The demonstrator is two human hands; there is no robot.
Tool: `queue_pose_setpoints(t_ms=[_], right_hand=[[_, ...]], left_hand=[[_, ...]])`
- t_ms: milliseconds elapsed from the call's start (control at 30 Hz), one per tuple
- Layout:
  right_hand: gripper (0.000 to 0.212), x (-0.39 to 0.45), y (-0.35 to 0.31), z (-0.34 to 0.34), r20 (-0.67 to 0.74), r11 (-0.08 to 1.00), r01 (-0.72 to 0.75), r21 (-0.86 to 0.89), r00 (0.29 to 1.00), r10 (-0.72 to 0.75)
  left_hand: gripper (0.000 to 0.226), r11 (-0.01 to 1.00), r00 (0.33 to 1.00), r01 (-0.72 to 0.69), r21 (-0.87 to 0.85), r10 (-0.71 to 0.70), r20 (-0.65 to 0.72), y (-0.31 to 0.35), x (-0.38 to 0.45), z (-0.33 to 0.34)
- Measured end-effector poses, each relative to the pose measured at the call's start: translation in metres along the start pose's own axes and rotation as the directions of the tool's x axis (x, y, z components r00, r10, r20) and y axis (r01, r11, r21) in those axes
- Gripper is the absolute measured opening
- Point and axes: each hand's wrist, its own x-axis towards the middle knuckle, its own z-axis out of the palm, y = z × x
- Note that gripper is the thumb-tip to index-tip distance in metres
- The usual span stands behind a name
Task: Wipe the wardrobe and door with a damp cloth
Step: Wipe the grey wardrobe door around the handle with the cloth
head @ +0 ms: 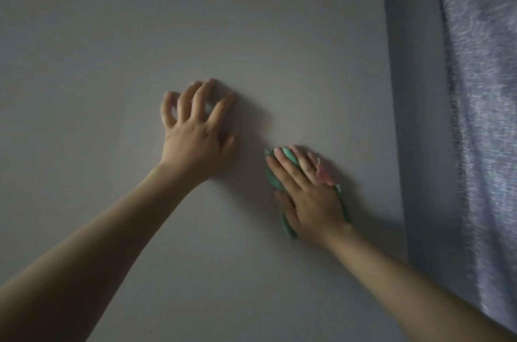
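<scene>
Filling nearly the whole view is a plain pale grey panel (195, 19), flat and unmarked, which could be either the wardrobe side or the door (nothing visible settles which). Along its right edge a darker grey strip (414, 89) is running top to bottom, and beyond that a speckled blue-grey fabric (481, 89), perhaps a curtain, is hanging.

The right hand (310, 196) is pressing a green cloth (270, 178) with a pink patch flat against the panel, low and toward the right edge; its fingers are lying nearly straight and close together over the cloth, pushing on it rather than gripping, and the cloth is peeking out around the fingertips and beside the palm. The left hand (195, 131) is bracing on the bare panel just up and to the left of it, fingers spread and arched so the tips are touching the surface, holding nothing.

Judging progress is hard: the dim light is showing no damp streaks or dust lines, so wiped and unwiped areas cannot be told apart. The wiping looks to be under way on this one panel, with the rest of it, and the other surface, likely remaining.
</scene>
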Motion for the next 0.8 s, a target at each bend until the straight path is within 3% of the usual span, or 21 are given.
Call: queue_pose_setpoints(t_ms=[33,100,167,267,333,400,467,533,600,667,733,800], right_hand=[[0.053,0.003,0.017,-0.002,-0.01,0.999,-0.033,-0.006,0.999,0.033],[0.055,0.019,0.054,-0.005,-0.087,0.971,-0.24,-0.019,0.968,0.237],[0.057,0.034,0.089,-0.008,-0.15,0.901,-0.434,0.01,0.89,0.43],[0.058,0.04,0.089,-0.002,-0.195,0.82,-0.568,0.066,0.799,0.569],[0.057,0.021,0.057,0.002,-0.202,0.858,-0.513,0.04,0.836,0.51],[0.056,-0.014,0.028,0.004,-0.122,0.949,-0.314,-0.022,0.943,0.309],[0.056,-0.033,0.035,0.001,-0.05,0.984,-0.173,-0.04,0.984,0.171],[0.055,-0.025,0.062,-0.004,-0.063,0.965,-0.26,-0.029,0.964,0.258],[0.055,-0.005,0.093,-0.008,-0.131,0.89,-0.455,-0.009,0.883,0.45],[0.057,0.007,0.114,-0.01,-0.153,0.828,-0.56,0.017,0.817,0.556],[0.058,0.007,0.108,-0.006,-0.173,0.801,-0.597,0.037,0.786,0.594],[0.057,-0.01,0.08,-0.001,-0.187,0.827,-0.561,0.037,0.809,0.557]], left_hand=[[0.062,1.0,1.0,-0.004,0.005,0.004,-0.002,0.0,0.0,-0.001],[0.062,1.0,1.0,-0.012,0.014,0.012,0.001,0.002,0.002,-0.002],[0.063,1.0,1.0,-0.003,0.016,0.002,0.01,0.006,0.004,-0.002],[0.065,1.0,1.0,0.02,0.019,-0.02,0.007,0.01,0.004,-0.001],[0.066,0.999,0.999,0.034,0.016,-0.034,0.002,0.012,0.003,0.001],[0.067,0.999,0.999,0.034,0.022,-0.033,-0.009,0.012,0.003,0.003],[0.069,0.999,0.999,0.031,0.026,-0.031,-0.008,0.011,0.003,0.004],[0.071,0.999,1.0,0.027,0.031,-0.027,-0.003,0.009,0.004,0.003],[0.071,0.999,1.0,0.017,0.037,-0.016,-0.01,0.009,0.004,0.002],[0.069,0.999,1.0,0.009,0.032,-0.009,-0.012,0.01,0.003,0.002],[0.068,1.0,1.0,0.008,0.023,-0.008,-0.016,0.01,0.003,0.002],[0.067,1.0,1.0,0.012,0.018,-0.012,-0.018,0.01,0.004,0.003]])
